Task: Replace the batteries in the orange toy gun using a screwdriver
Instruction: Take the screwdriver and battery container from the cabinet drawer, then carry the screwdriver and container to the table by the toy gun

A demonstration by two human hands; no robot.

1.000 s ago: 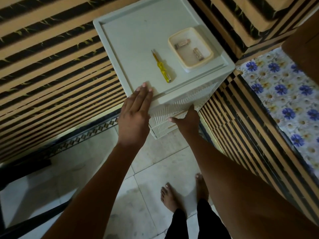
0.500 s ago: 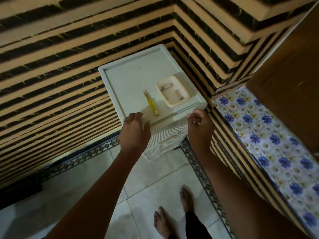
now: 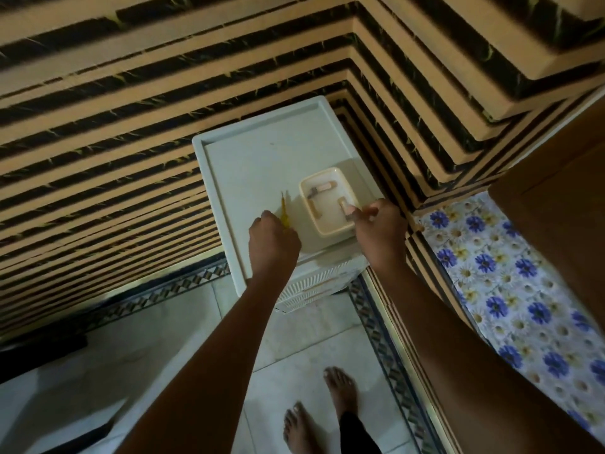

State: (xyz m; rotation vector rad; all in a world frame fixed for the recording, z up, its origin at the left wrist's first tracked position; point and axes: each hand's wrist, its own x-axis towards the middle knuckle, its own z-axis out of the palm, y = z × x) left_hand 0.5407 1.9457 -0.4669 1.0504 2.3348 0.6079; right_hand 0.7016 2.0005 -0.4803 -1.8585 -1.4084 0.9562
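The left hand [image 3: 273, 242] curls around the yellow screwdriver [image 3: 284, 213] on the white surface [image 3: 262, 158]. The right hand [image 3: 379, 229] seemingly pinches a battery [image 3: 345, 206] in the cream tray [image 3: 327, 229].

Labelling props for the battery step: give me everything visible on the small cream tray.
The small cream tray is a shallow rounded rectangle, plastic by its look, with a raised rim. It sits flat on the front right part of the white drawer unit. Two batteries lie inside, one near the far rim, one near the right rim. The right hand reaches over its right edge, fingertips at the nearer battery; whether it touches the tray is unclear.
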